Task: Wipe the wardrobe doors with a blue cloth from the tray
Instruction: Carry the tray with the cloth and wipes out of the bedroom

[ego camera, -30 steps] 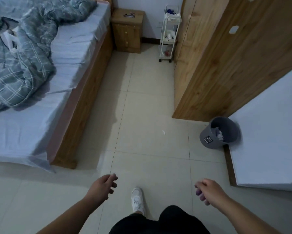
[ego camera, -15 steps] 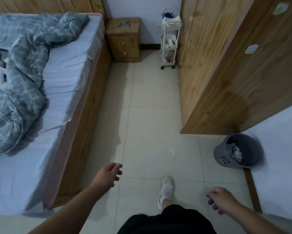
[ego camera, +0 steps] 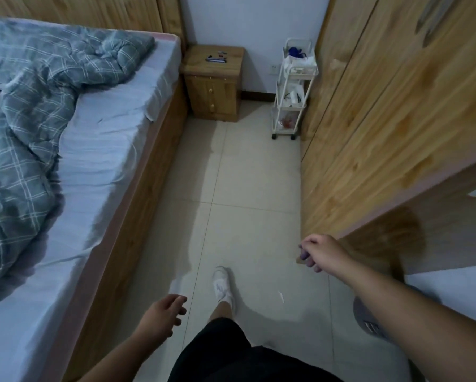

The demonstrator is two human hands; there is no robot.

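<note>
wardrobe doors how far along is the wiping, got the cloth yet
Nothing looks done. Left hand and right hand hold nothing; the person is mid-step down the aisle. Something blue, likely the cloth, lies in the top tray of the cart at the far wall. Left: fetch it, wipe the wardrobe doors.

Pale floor tiles (ego camera: 245, 188) run between a bed (ego camera: 101, 150) on the left and a wooden wardrobe (ego camera: 383, 119) on the right. The bed has a wooden frame, a light sheet and a rumpled checked quilt (ego camera: 33, 106). Against the far white wall (ego camera: 253, 20) a wooden nightstand (ego camera: 213, 81) stands just beside the bed's head, with small items on top. A white wheeled cart (ego camera: 293, 86) stands between nightstand and wardrobe. The light is dim and bluish.
</note>
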